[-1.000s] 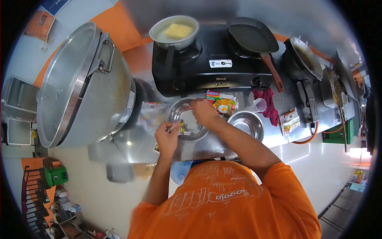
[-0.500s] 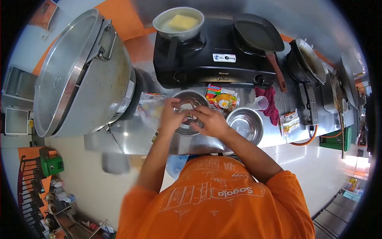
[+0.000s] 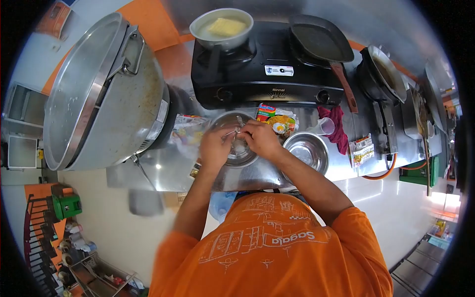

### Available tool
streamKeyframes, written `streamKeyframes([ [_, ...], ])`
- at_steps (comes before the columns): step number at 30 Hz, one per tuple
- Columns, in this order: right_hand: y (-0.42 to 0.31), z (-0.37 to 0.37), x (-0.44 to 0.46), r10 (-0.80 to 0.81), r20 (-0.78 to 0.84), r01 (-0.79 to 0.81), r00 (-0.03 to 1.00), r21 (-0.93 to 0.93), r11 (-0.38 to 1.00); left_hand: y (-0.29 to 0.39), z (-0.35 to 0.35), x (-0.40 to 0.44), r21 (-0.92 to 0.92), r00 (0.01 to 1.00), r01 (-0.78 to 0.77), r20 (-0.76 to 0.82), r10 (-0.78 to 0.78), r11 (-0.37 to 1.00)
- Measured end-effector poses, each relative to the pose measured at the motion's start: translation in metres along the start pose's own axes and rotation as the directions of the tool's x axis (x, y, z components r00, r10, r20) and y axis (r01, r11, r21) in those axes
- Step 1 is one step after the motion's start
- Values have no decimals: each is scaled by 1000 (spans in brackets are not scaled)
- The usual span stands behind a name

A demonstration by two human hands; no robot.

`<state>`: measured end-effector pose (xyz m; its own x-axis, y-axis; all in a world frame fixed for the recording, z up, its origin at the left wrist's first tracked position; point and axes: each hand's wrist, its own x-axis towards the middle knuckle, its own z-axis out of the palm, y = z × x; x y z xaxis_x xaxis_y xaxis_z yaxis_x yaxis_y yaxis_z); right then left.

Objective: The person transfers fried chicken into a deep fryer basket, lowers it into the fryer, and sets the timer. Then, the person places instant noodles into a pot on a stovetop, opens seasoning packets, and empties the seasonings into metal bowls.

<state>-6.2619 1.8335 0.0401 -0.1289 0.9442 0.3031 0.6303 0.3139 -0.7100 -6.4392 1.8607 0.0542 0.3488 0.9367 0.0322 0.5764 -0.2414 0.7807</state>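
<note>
Over a steel bowl at the counter's front, my left hand and my right hand meet with fingertips pinched together. Between them is a small clear sachet, gripped from both sides; its contents are too small to make out. Just behind my right hand lies a colourful noodle packet. A second steel bowl stands to the right of it. Crumpled plastic wrapping lies left of my left hand, and a small dark packet is near my left wrist.
A black stove bears a pot with a noodle block and a square pan. A huge pot stands left. A clear cup, red cloth, another packet and a wok are right.
My hands have come together over the bowl, the right one moving down and left from its far rim. The sachet is now between both hands. The view has shifted slightly.
</note>
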Motion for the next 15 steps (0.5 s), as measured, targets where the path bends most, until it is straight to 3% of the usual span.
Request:
streamKeyframes([
  [1,-1,1,0,-2,-5,2,1000,-30,1000,1,4,-1,-1,1000,3,0,-3,1000],
  [3,2,2,1,-9,19,9,1000,-24,1000,2,11,-1,133,949,-153,-255,183,979],
  [4,2,2,2,-16,43,17,999,-17,1000,-3,9,0,132,950,-150,-256,180,980],
  [6,1,2,3,-12,41,12,999,-10,1000,-13,5,1,272,953,-258,-88,291,927],
  [13,0,2,7,12,46,-14,999,50,999,-13,7,-1,343,973,-154,-114,203,927],
  [15,-2,2,8,23,14,-24,1000,49,998,-15,8,0,323,988,-76,-101,114,943],
])
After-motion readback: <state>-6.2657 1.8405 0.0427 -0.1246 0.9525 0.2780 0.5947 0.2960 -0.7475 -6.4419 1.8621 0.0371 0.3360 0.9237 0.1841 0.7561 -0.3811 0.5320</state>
